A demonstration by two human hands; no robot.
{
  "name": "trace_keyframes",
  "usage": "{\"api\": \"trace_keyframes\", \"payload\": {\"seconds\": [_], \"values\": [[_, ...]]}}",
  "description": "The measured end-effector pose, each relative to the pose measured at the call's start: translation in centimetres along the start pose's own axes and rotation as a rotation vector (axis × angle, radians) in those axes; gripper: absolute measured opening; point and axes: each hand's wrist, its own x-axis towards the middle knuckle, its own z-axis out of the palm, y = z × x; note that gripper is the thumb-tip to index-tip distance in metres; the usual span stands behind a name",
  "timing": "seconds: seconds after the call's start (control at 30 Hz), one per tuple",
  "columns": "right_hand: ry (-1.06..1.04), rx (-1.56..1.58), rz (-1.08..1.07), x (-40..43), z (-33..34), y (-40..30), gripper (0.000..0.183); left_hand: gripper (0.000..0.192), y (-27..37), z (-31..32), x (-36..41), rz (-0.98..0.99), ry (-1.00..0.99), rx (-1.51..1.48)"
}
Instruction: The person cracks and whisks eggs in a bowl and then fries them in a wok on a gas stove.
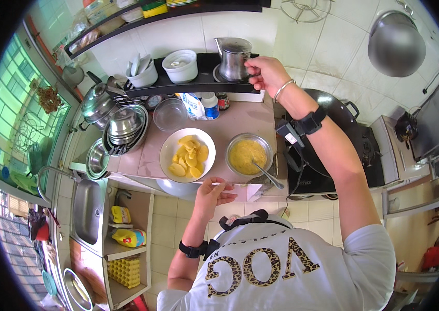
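Note:
My right hand [264, 74] reaches up to the black wall shelf [194, 90], its fingers curled at the handle side of a lidded stainless steel oil pot [233, 64]. The pot, with its narrow spout facing left, stands upright on the shelf; my fingers hide its handle. Low before the counter's front edge, my left hand [213, 196] holds nothing, its fingers loosely bent and apart. Beyond it on the counter sits a white bowl [166, 149] of sliced potatoes [188, 157]. To the right, a metal bowl of beaten egg mixture [244, 153] has a metal spoon [268, 175] leaning in it.
A black wok [332, 105] rests on the gas stove [312, 186] at right. White ceramic pots [180, 68] share the shelf. Left are a clear glass bowl [170, 114], stacked metal bowls [126, 124] and a sink [87, 210]. A cable hangs from my right wrist.

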Motion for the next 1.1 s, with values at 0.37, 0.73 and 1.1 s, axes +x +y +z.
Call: {"api": "trace_keyframes", "payload": {"seconds": [0.37, 0.73, 1.1], "values": [[0.164, 0.231, -0.047, -0.1, -0.5, 0.3, 0.023, 0.015, -0.2, 0.1, -0.5, -0.040, 0.004, -0.016], [0.257, 0.313, -0.132, -5.9, -7.9, -2.4, 0.028, 0.019, -1.7, 0.2, 1.4, -0.093, -0.039, 0.041], [0.840, -0.027, -0.129, -20.0, -24.4, 1.4, 0.026, 0.018, -1.2, 1.7, 2.7, -0.152, -0.076, 0.096]]}}
